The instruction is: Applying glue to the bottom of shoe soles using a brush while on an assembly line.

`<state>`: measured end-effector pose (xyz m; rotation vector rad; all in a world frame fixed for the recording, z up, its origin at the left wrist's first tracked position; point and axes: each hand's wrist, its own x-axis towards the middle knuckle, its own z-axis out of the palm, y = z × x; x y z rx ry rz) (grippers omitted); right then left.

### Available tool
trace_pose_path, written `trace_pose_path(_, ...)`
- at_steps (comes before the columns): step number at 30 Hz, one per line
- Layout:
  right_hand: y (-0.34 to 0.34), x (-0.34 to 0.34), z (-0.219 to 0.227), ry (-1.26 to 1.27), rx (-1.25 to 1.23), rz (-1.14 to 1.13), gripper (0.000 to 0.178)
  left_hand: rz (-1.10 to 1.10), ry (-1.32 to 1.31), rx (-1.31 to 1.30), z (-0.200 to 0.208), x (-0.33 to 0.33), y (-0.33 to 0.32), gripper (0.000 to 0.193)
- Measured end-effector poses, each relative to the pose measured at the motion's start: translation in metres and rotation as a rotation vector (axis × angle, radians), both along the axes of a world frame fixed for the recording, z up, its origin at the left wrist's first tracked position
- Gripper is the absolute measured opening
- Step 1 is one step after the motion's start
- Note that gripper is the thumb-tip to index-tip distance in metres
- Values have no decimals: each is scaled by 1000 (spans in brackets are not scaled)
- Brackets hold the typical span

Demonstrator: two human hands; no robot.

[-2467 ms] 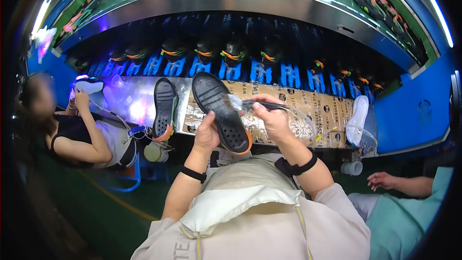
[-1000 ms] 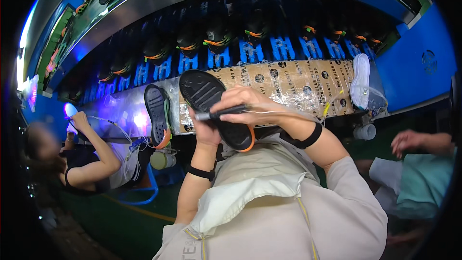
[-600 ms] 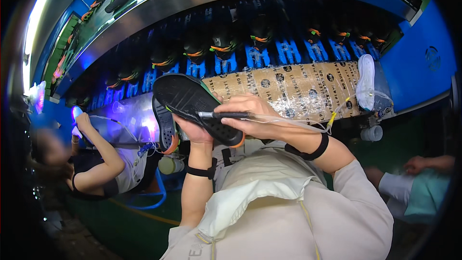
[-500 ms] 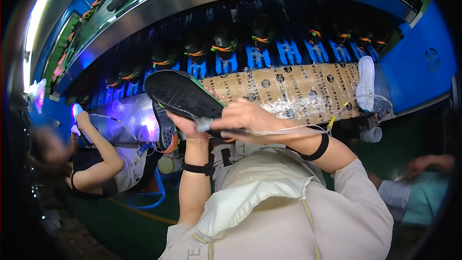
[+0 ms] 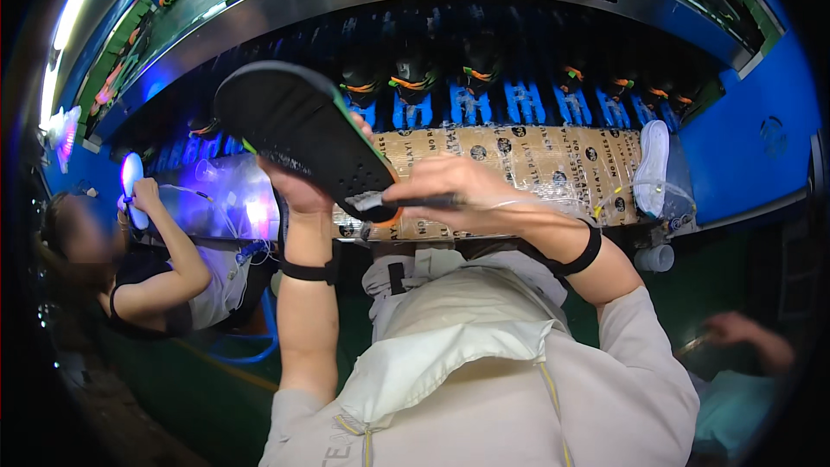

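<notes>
My left hand [image 5: 298,188] is wrapped round a black shoe [image 5: 290,125], tilted with its underside toward me. That underside has small holes at the heel end, a green edge, and orange at the heel. In my right hand [image 5: 454,188] is a dark-handled brush with pale bristles [image 5: 370,201], its tip touching or very close to the heel end. A thin clear tube runs back from the right hand along the forearm. Both wrists or forearms wear black bands.
Printed cardboard [image 5: 527,169] covers the bench, with a white shoe sole [image 5: 653,169] and tube at its right. Shoes stand on blue supports [image 5: 471,104] behind. A clear cup [image 5: 654,258] sits below the bench edge. One co-worker [image 5: 156,268] is at left, another's arm [image 5: 748,333] at right.
The shoe has moved up and left with my left hand. The brush has come to its heel end. A second black shoe seen behind it earlier is no longer in sight.
</notes>
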<state>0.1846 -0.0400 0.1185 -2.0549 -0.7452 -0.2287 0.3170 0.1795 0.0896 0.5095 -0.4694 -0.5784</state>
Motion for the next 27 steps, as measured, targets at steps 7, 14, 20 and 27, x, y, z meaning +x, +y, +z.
trace_pose_path(7, -5, 9, 15, 65, 94, 23, 32, 72, -134, 273, 18, 31, -10, 111)
trace_pose_path(14, -7, 15, 34, 113, -30, 200, 28, -106, -234, 582, 40, 38, -29, 66)
trace_pose_path(20, -6, 16, 23, 2, -318, 211, 35, -144, -524, 1071, 58, 40, -52, 72)
trace_pose_path(27, 3, 16, 19, -173, -462, 112, 33, -251, -581, 1227, 74, 30, -63, 79)
